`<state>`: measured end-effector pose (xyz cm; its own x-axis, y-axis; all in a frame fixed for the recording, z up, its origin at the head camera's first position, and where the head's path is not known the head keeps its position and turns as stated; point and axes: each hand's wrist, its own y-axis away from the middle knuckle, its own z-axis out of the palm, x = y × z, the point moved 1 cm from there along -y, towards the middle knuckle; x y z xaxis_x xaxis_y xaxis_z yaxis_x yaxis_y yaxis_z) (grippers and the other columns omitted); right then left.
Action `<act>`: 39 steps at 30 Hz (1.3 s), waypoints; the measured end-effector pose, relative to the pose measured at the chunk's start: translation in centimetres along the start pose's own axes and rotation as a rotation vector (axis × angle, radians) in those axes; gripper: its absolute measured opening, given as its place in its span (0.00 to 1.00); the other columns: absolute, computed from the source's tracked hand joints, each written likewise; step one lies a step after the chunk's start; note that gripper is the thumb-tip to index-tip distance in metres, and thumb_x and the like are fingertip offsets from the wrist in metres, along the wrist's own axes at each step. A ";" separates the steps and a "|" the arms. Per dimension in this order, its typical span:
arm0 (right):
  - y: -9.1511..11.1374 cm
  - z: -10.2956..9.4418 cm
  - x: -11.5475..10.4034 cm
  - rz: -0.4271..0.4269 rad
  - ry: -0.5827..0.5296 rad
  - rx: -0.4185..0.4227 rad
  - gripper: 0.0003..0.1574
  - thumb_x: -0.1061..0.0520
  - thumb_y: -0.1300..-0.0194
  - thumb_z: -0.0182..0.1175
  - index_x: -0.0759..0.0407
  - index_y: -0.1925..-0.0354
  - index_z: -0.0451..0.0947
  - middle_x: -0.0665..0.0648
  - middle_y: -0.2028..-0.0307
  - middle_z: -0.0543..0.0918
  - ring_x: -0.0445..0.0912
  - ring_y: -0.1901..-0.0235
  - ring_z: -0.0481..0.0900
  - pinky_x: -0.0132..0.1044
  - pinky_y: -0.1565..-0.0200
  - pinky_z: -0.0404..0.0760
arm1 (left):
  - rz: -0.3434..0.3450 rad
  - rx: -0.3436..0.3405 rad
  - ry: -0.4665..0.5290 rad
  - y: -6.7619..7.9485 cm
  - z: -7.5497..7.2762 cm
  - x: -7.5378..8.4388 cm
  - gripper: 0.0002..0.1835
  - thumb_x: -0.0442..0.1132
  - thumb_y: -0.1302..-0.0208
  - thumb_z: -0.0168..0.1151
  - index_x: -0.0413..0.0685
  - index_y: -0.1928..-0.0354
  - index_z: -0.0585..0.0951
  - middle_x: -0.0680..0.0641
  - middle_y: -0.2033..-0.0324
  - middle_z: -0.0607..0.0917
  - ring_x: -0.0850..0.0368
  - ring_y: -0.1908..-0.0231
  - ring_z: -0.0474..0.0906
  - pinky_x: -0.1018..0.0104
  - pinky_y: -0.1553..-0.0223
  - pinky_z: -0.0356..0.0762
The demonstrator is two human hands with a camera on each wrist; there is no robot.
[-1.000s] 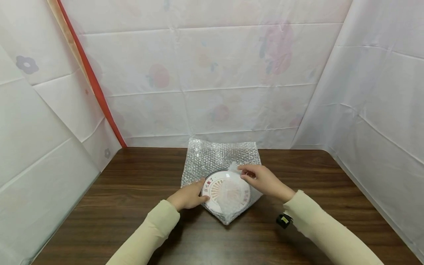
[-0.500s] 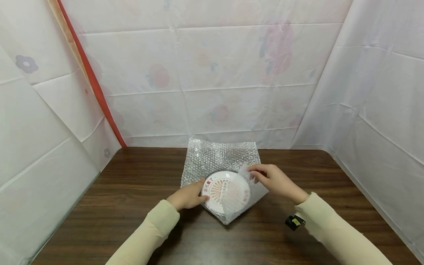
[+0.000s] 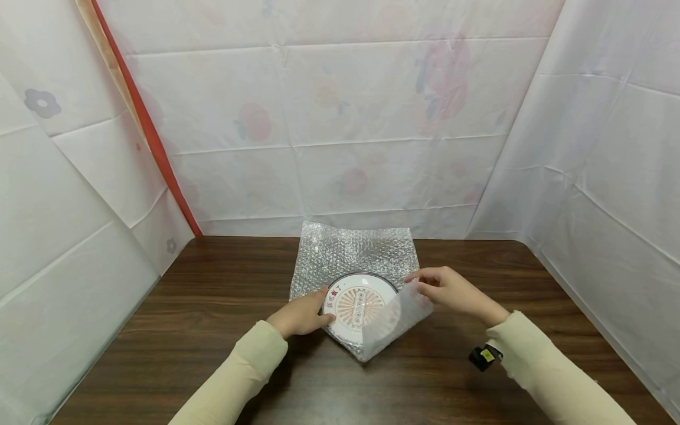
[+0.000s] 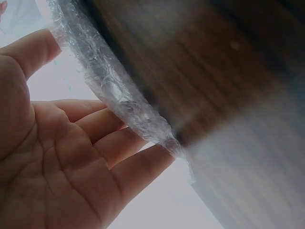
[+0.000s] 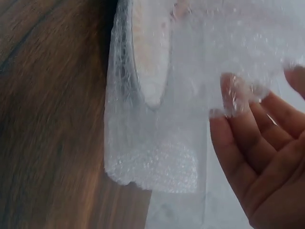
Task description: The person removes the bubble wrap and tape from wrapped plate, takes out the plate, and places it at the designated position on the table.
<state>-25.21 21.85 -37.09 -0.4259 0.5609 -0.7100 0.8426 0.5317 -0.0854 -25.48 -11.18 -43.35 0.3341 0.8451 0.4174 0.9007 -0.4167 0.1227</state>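
Observation:
A round white plate (image 3: pixel 347 301) with red characters and an orange ray pattern lies on a sheet of bubble wrap (image 3: pixel 356 248) on the table. My left hand (image 3: pixel 301 311) rests against the plate's left edge, thumb near the rim; in the left wrist view its fingers (image 4: pixel 126 148) are nearly straight and touch the wrapped edge. A folded corner of the bubble wrap covers the plate's lower right part. My right hand (image 3: pixel 451 290) pinches that flap near its tip, right of the plate. In the right wrist view the clear wrap (image 5: pixel 162 162) overlaps its fingertips.
The dark wood-grain table (image 3: pixel 223 271) has pale printed curtains (image 3: pixel 361 118) behind it and on both sides. A red strip (image 3: pixel 154 136) runs down the left back corner. A small black device (image 3: pixel 484 357) hangs at my right wrist.
My right hand has drawn the bubble wrap flap to the right, uncovering more of the plate's middle. The left hand has stayed in place.

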 end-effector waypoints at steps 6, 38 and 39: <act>0.5 -0.4 0.6 0.049 -0.044 -0.164 0.22 0.60 0.28 0.51 0.60 0.39 0.76 0.60 0.66 0.83 0.33 0.79 0.69 0.28 0.76 0.72 | 0.001 0.001 0.005 0.1 -0.1 0.1 0.42 0.51 0.32 0.60 0.32 0.27 0.56 0.35 0.27 0.61 0.38 0.28 0.60 0.46 0.29 0.60; 4.1 5.1 0.9 -0.049 0.263 -0.277 0.47 0.36 0.33 0.58 0.61 0.27 0.60 0.67 0.29 0.64 0.64 0.29 0.60 0.63 0.33 0.63 | 0.007 0.000 0.005 0.2 -0.2 0.2 0.42 0.50 0.32 0.60 0.31 0.27 0.57 0.34 0.28 0.61 0.37 0.28 0.59 0.46 0.29 0.59; 4.3 5.3 0.9 -0.053 0.273 -0.269 0.49 0.37 0.33 0.59 0.61 0.27 0.58 0.67 0.29 0.63 0.64 0.29 0.60 0.63 0.33 0.63 | 0.007 0.000 0.005 0.2 -0.2 0.2 0.41 0.50 0.32 0.60 0.31 0.27 0.57 0.34 0.28 0.61 0.37 0.28 0.59 0.46 0.28 0.59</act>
<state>-20.25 21.31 -41.79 -0.5694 0.6569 -0.4942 0.7156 0.6920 0.0954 -25.27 -11.18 -43.05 0.3390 0.8404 0.4229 0.8983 -0.4227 0.1201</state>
